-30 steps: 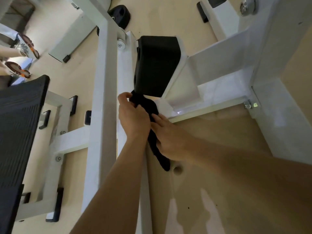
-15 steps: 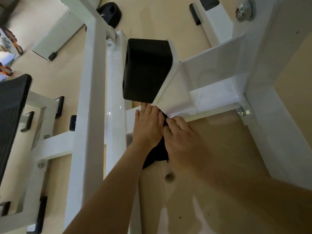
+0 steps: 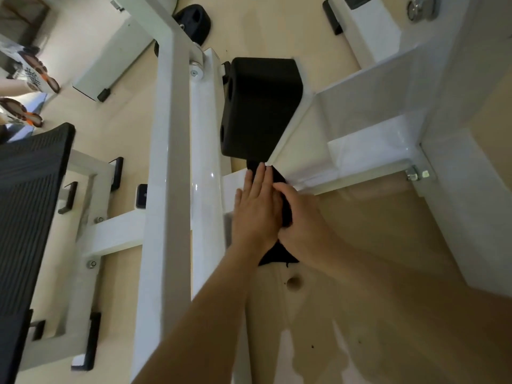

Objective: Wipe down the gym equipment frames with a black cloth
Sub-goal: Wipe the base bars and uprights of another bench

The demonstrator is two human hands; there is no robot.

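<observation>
A white gym machine frame (image 3: 169, 162) crosses the head view, with a low crossbar (image 3: 357, 180) running right. A black cloth (image 3: 284, 209) lies on that crossbar just below a black rubber block (image 3: 257, 106). My left hand (image 3: 255, 212) lies flat on the cloth with straight fingers pointing up toward the block. My right hand (image 3: 302, 220) sits beside it on the right, fingers curled over the cloth's edge. A tail of cloth hangs out below both wrists.
A black ribbed seat pad (image 3: 25, 217) fills the left edge. Another person's shoes (image 3: 30, 79) are at far left. White frame feet with black end caps (image 3: 92, 342) and a black weight plate (image 3: 194, 20) lie on the beige floor. A bolted bracket (image 3: 415, 174) joins the crossbar at right.
Both hands moved from gripping the cloth beside the upright bar to the crossbar under the block; the left hand flattened and slid its fingers further up over the cloth.
</observation>
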